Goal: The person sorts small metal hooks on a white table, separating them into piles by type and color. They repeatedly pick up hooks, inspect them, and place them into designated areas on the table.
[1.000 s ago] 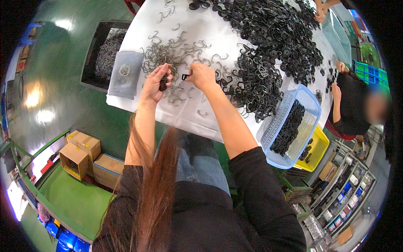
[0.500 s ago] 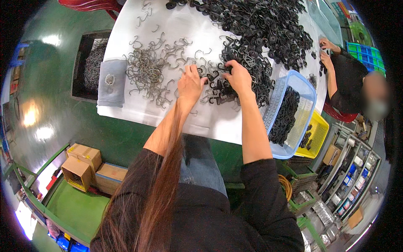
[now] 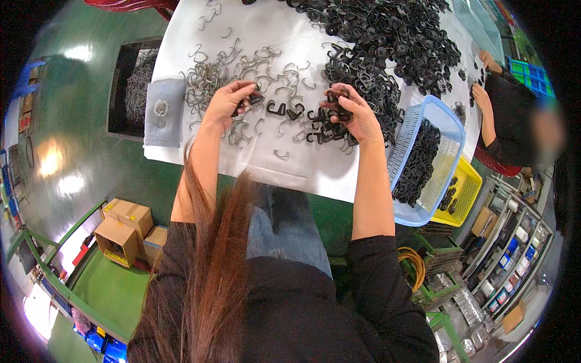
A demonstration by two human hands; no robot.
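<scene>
My left hand [image 3: 227, 104] is closed on a few small black hooks [image 3: 256, 97], above a loose pile of silver wire hooks [image 3: 206, 81]. Several black hooks also sit in the curled fingers of my right hand [image 3: 362, 116], at the near edge of a heap of black hooks [image 3: 375, 91]. Between my hands, a few black hooks [image 3: 276, 109] lie on the white tabletop [image 3: 266, 163], with scattered silver hooks around them. Exactly how many pieces each hand holds is hidden by the fingers.
A large mound of round black parts [image 3: 405, 42] covers the far right. Beside my right forearm stands a blue basket [image 3: 448, 139] of black hooks, then a yellow basket [image 3: 469, 187]. A grey cloth [image 3: 163, 112] lies at left. A co-worker's hands [image 3: 484, 91] work at right.
My hands have moved apart, the left one farther left and the right slightly right. Both have lifted black hooks from among the pieces on the table.
</scene>
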